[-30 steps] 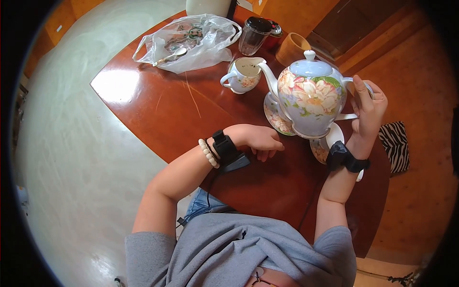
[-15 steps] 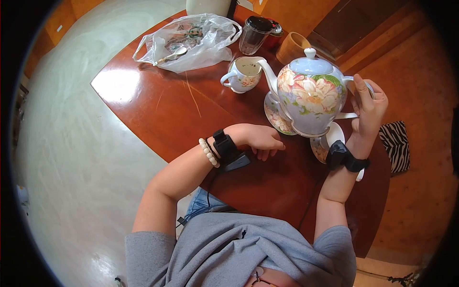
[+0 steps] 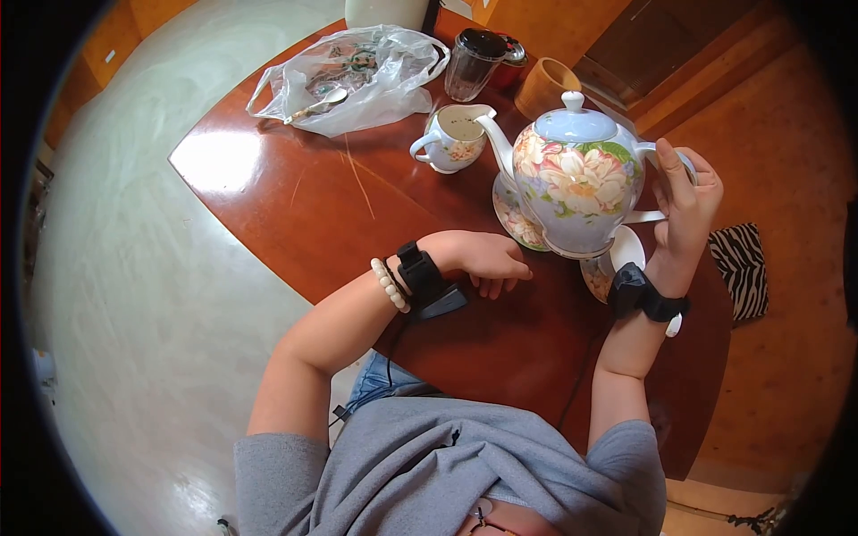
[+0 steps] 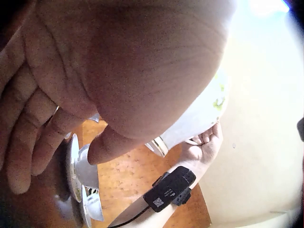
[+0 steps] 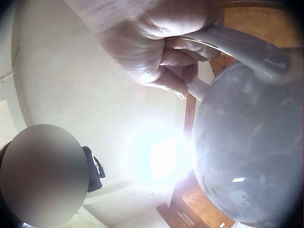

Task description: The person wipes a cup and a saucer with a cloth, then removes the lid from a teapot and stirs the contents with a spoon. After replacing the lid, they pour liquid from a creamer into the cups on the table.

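My right hand grips the handle of a floral teapot and holds it up, lid on. In the right wrist view, fingers are curled round the handle beside the teapot's pale body. The spout tip overlaps the rim of a small matching pitcher, which has dark specks inside. Over the near part of the table, my left hand hangs with relaxed fingers and nothing in them; its palm fills much of the left wrist view. Below the teapot are a floral saucer and a white cup, partly hidden.
Toward the back of the table lie a clear plastic bag and a spoon. A black-lidded clear cup and a wooden cylindrical container stand behind the pitcher. A zebra-striped item is past the table's right edge.
The teapot and my right hand have shifted very slightly to the left. My left hand has stayed in place.
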### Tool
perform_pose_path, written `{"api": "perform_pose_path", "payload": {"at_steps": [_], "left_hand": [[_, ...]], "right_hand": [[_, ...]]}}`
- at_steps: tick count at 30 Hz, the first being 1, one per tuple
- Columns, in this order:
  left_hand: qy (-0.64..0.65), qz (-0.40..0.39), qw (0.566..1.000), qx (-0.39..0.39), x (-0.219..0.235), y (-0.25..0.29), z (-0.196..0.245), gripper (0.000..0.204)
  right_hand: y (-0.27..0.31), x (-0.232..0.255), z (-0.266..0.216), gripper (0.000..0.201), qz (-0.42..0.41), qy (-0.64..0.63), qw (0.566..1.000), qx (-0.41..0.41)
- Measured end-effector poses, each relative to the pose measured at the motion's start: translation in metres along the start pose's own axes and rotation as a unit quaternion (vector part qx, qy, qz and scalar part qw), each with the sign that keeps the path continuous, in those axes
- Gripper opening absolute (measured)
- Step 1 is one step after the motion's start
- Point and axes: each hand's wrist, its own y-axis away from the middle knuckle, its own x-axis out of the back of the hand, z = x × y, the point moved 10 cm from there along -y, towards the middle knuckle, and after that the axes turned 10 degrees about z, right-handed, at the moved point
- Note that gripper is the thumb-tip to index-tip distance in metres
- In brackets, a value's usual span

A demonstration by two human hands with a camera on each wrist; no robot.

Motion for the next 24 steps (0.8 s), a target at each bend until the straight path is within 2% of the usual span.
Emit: {"api": "perform_pose_path", "payload": {"at_steps": [6,12,15,16,20,23,24], "left_hand": [[0.005,0.003,1.0,0.011,0.0,0.005,0.004,0.04],[0.016,0.0,1.0,0.007,0.0,0.001,-0.002,0.038],[0.025,0.002,1.0,0.011,-0.002,-0.001,-0.002,0.037],[0.026,0.003,1.0,0.014,-0.002,-0.001,-0.002,0.037],[0.04,0.022,0.998,0.033,0.0,0.004,0.004,0.033],[0.052,0.03,0.998,0.036,-0.002,0.003,0.008,0.03],[0.054,0.032,0.997,0.036,-0.002,0.002,0.007,0.03]], "right_hand": [[0.005,0.0,0.002,0.013,0.005,-0.02,1.0,0.001],[0.023,0.035,-0.003,0.021,0.095,-0.131,0.985,0.054],[0.037,0.067,-0.023,0.025,0.167,-0.173,0.966,0.1],[0.046,0.085,-0.038,0.028,0.247,-0.139,0.951,0.123],[0.079,0.149,-0.093,0.03,0.387,-0.091,0.894,0.206],[0.099,0.202,-0.121,0.03,0.396,-0.094,0.873,0.27],[0.108,0.216,-0.13,0.03,0.377,-0.079,0.878,0.284]]}}
